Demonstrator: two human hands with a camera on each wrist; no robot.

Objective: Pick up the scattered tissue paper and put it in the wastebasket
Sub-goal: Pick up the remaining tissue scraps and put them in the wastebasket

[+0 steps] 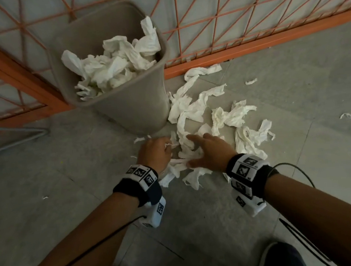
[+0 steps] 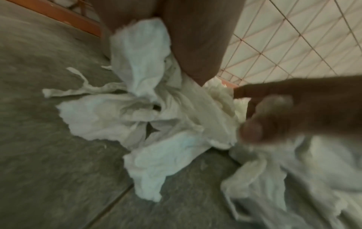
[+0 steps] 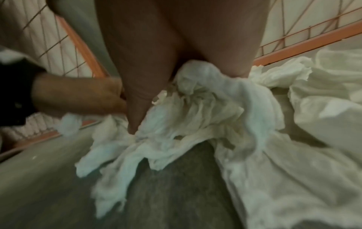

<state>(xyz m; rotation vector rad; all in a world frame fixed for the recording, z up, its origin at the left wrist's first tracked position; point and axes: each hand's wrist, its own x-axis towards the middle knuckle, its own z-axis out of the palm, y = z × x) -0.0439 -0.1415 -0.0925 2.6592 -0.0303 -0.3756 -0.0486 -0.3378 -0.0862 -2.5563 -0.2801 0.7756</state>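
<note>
Crumpled soft paper tissue [image 1: 198, 109]; matt, probably plastic wastebasket [image 1: 134, 106]; painted metal grid [image 1: 245, 20]; dull stone-like floor [image 1: 46, 165].

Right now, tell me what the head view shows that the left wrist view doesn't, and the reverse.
Only the head view shows the grey plastic wastebasket's open top heaped with white tissue, both banded wrists, and small scraps lying far off. Only the left wrist view shows the left hand's fingers from beneath, gathering a white crumpled tissue sheet. Both share the scattered white tissue paper, the right hand, the grey tiled floor and the orange wire fence.
</note>
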